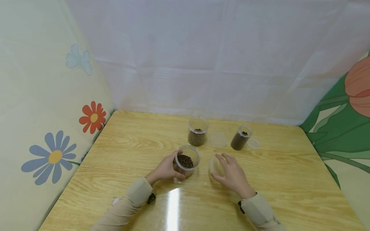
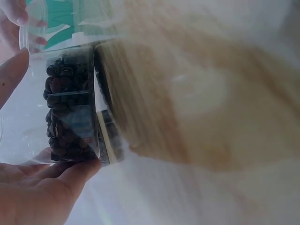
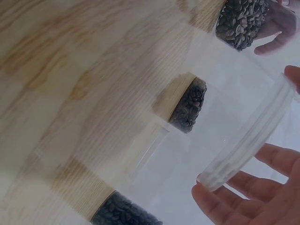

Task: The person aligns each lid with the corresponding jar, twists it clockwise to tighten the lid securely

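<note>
My left hand (image 1: pixel 166 168) grips a clear round jar (image 1: pixel 189 173) from its left side, with the thumb near me and fingers round the far side. Lidless at the top, the jar is partly filled with dark beans (image 1: pixel 185 161). In the left wrist view, the beans (image 2: pixel 70 110) show through the clear wall, thumb and fingers on opposite sides. To the right of this jar, my right hand (image 1: pixel 232 175) holds a clear lid (image 1: pixel 213 164) by its edge. Fingertips and thumb pinch the rim of the lid (image 3: pixel 246 138) in the right wrist view.
Behind the held jar stands another open clear jar (image 1: pixel 197 138) with dark contents. A narrower open jar (image 1: pixel 239 141) is farther right. Flat on the wooden table (image 1: pixel 138 138) lie a larger clear lid (image 1: pixel 218 140) and a smaller lid (image 1: pixel 253 143). A white sheet (image 1: pixel 185 64) hangs behind.
</note>
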